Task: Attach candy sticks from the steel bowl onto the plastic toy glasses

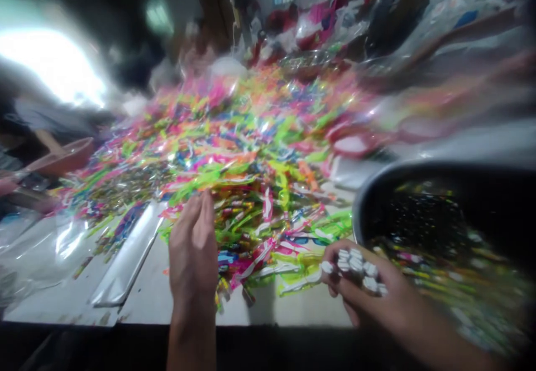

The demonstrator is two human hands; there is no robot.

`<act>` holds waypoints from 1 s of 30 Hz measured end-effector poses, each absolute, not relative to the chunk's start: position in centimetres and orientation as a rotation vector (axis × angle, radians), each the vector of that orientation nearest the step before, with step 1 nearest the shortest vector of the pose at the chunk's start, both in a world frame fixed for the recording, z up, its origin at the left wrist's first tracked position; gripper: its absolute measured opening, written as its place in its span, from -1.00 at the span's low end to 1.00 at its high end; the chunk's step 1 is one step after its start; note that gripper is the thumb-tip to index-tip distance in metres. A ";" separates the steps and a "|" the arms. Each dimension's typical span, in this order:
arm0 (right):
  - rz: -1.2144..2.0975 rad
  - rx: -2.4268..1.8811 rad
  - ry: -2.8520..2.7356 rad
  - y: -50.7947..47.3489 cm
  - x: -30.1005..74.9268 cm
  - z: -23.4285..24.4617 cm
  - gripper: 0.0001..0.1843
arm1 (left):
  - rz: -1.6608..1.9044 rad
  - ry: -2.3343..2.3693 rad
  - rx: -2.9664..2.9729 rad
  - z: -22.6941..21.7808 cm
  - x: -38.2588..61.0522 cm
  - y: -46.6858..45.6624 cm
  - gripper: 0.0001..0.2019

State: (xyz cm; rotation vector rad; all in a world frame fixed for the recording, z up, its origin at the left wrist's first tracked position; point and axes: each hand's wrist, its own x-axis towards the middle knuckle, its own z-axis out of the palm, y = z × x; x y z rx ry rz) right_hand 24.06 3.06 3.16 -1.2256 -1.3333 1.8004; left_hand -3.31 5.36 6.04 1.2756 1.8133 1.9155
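My left hand (194, 248) stands on edge at the front of a heap of brightly coloured wrapped pieces (255, 181). Its fingers are stretched out, and nothing shows in its grasp. Closed around a cluster of small white pieces (355, 265) is my right hand (377, 290); their exact kind cannot be made out. This hand hovers over the front of the table, beside the rim of a large dark tub (359, 192). Blurred thin, colourful pieces lie inside the tub.
A silvery flat packet (128, 259) and clear plastic (50, 253) lie on the pale table (151, 298) at left. A person's arm (49, 141) reaches into a reddish basin (69, 157). Another red-rimmed basin (352, 144) stands right of the heap. The background is blurred.
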 end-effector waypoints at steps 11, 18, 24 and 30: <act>1.888 -1.125 -1.170 3.2 24.1 4.5 -0.62 | 0.909 1.624 2.076 -5.3 5.1 -4.7 -0.55; 1.861 -1.182 -1.252 3.3 24.2 4.3 -0.57 | 0.970 1.792 2.154 -6.2 4.0 -3.6 -0.53; 1.872 -1.250 -1.265 3.2 24.1 4.5 -0.58 | 1.043 2.185 2.071 -3.1 2.5 1.8 -0.60; 1.914 -1.190 -1.297 3.4 24.3 4.1 -0.61 | 0.977 2.227 2.055 -5.3 1.8 5.3 -0.63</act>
